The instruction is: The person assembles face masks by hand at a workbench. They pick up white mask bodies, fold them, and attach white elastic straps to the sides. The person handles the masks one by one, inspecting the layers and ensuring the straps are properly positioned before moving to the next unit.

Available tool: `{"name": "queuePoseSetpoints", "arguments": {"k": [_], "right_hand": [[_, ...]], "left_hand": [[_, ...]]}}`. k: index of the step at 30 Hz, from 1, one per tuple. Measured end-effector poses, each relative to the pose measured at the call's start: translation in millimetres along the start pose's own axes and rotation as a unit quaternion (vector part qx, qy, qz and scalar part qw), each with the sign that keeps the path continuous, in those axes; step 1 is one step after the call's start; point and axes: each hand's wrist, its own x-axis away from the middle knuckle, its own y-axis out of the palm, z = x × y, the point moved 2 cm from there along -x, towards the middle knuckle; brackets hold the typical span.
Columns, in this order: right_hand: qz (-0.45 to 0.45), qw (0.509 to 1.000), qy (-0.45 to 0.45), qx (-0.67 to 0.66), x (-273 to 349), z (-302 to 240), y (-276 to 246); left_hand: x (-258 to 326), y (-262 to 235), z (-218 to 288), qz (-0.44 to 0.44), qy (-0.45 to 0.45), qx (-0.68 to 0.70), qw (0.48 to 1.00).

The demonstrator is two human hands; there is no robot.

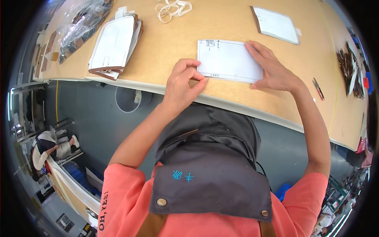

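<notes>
A white rectangular sheet (229, 60) with a printed corner lies flat on the tan worktable (221, 23), near its front edge. My left hand (182, 81) pinches the sheet's near left corner between thumb and fingers. My right hand (272, 68) lies flat with its fingers spread on the sheet's right edge, pressing it to the table. I wear a grey apron over an orange shirt.
A stack of white and brown flat pieces (114, 43) sits at the left, clear plastic wrap (79, 27) beyond it. White loops of band (171, 8) lie at the back, another white piece (276, 24) back right, small snips (318, 88) and brown scraps (349, 67) at right. Another person (45, 148) sits far left below.
</notes>
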Motion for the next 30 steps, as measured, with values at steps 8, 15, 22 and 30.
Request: {"name": "queuePoseSetpoints", "arguments": {"k": [8,15,22,30], "right_hand": [[0.012,1.000,0.018,-0.018,0.1,-5.4,2.5],[0.029,0.998,0.017,-0.045,2.0,-0.2,7.5],[0.080,0.997,-0.016,0.002,-3.7,-4.0,14.3],[0.112,0.983,-0.037,0.138,-25.6,-34.7,27.5]], "left_hand": [[-11.2,-3.3,-12.8,-0.008,0.046,-0.018,0.999],[-17.1,-3.9,-20.1,-0.028,0.022,0.027,0.999],[-15.3,-3.6,-20.2,-0.023,0.025,0.038,0.999],[-13.4,-2.0,-24.5,-0.017,0.040,0.050,0.998]]}}
